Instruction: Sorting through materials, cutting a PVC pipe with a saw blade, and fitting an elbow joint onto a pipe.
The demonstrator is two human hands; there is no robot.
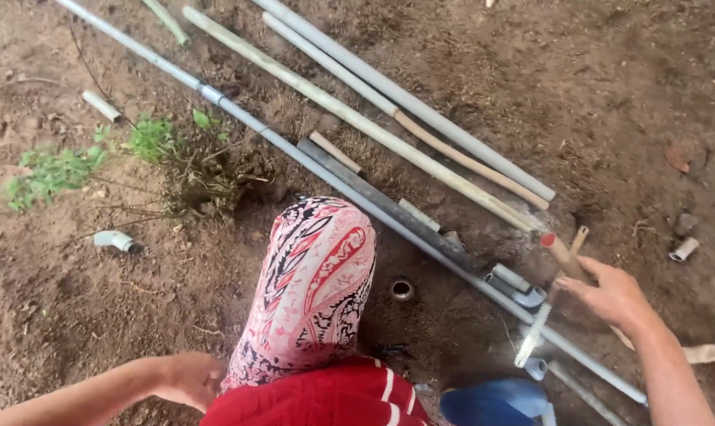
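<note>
Long grey pipes [389, 217] lie side by side on the bare soil [610, 95], the largest things here; they look rigid, light for their length and probably dusty rather than slick, so they would swing and droop at the ends unless taken near the middle. Beside them sit short offcuts and an elbow fitting [114, 240], near a weed clump [148, 142]. A patterned cloth [314, 292] on someone's head fills the centre.

The right hand [610, 296] closes on a tan wooden handle with a red tip [563, 254], just above the pipes; a pale toothed blade [533, 335] hangs below it, apparently joined, though the link is hidden. It looks stiff and light, best held by the handle, clear of the teeth.

The left hand [192, 379] rests loosely curled and empty by the soil.
</note>
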